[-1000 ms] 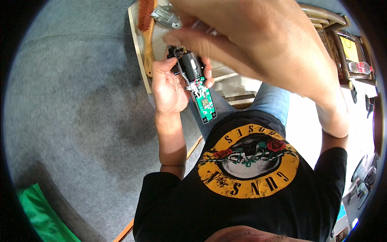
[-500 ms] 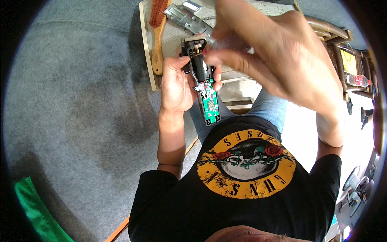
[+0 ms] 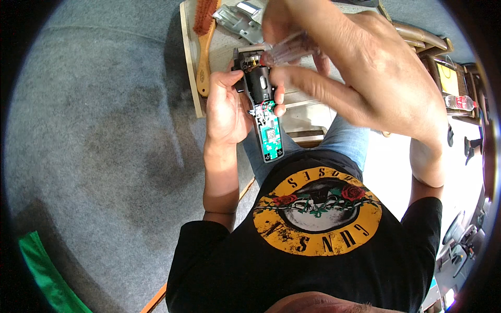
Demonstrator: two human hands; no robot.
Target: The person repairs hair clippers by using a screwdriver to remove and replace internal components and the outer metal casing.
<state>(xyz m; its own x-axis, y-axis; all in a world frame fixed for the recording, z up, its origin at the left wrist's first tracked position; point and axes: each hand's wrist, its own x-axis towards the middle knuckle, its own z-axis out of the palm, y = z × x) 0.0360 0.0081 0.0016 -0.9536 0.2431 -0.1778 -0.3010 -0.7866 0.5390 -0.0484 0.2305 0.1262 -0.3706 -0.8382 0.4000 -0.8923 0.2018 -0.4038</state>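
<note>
An opened hair clipper (image 3: 259, 82) lies in my left hand (image 3: 228, 112), its blade end pointing away from me. The thumb presses one side and fingertips wrap the other. Inside show a black cylindrical motor and a green circuit board (image 3: 271, 134). My right hand (image 3: 360, 68) is closed around a small clear squeeze bottle (image 3: 293, 49) with a red tip. That tip is at the clipper's inner works, just below the blade; whether it touches cannot be made out. Beyond the clipper, a silver housing shell (image 3: 237, 23) rests on the table.
A wooden-handled brush (image 3: 203, 65) with reddish bristles lies along the left edge of the pale wooden table (image 3: 189, 57). At the right stand a brown rack (image 3: 436, 68) and a clear bottle with a red label (image 3: 461, 103). Green cloth (image 3: 47, 274) shows at lower left.
My right hand has shifted slightly and is less blurred, so the clear bottle shows better. The clipper has tilted a little in my left hand.
</note>
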